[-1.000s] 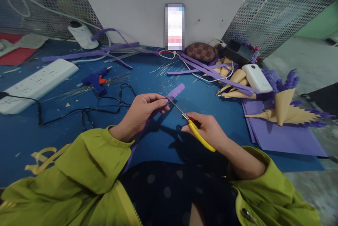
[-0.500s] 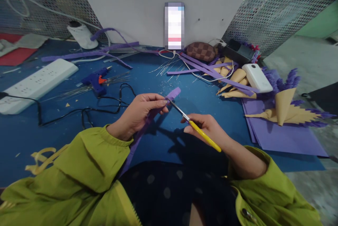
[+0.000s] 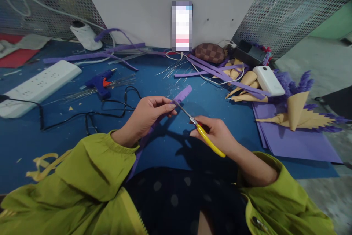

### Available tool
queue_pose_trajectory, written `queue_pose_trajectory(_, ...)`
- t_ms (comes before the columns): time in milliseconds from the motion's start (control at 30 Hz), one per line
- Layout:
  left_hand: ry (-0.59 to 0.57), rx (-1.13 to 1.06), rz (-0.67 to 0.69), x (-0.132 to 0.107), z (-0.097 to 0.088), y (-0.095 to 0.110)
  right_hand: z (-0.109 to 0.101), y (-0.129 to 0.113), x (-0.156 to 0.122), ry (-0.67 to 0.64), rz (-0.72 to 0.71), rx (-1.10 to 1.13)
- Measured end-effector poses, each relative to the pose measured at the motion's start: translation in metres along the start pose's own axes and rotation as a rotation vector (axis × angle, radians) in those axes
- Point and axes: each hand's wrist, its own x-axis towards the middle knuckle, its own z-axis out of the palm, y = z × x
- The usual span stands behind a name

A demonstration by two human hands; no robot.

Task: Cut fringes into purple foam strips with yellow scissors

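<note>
A purple paper strip (image 3: 184, 94) is pinched between the thumb and fingers of my left hand (image 3: 155, 113). Its upper end sticks out past my fingertips and carries fine cuts along one edge. The rest of the strip runs down under my left wrist toward my lap. My right hand (image 3: 216, 132) is closed round yellow-handled scissors (image 3: 209, 141). Their blades point up and left and meet the strip's edge right beside my left thumb. Some of the scissor handle is hidden by my right fingers.
A blue glue gun (image 3: 100, 84) lies by thin wires at left, near a white power strip (image 3: 41, 88). A phone (image 3: 182, 26) leans at the back. Purple paper sheets (image 3: 299, 143), a wrapped purple flower (image 3: 298, 114) and a white power bank (image 3: 268, 81) are at right.
More of the strip's cut end now extends up and right beyond my left fingers. The scissors' yellow handle has swung slightly inward, and both hands stay in nearly the same place.
</note>
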Motion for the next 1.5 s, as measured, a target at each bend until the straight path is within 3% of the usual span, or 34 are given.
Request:
queue_pose_trajectory(500, 0.024, -0.093, -0.053, -0.001, 0.005, 0.0, -0.003, -0.008, -0.001, 0.068, -0.043, -0.192)
queue_pose_trajectory(867, 0.031, -0.024, 0.03, -0.002, 0.005, 0.001, -0.002, -0.009, -0.002, 0.079, -0.046, -0.186)
queue_pose_trajectory(1500, 0.012, -0.107, -0.03, -0.001, 0.006, -0.004, -0.005, -0.011, -0.001, 0.021, 0.005, -0.143)
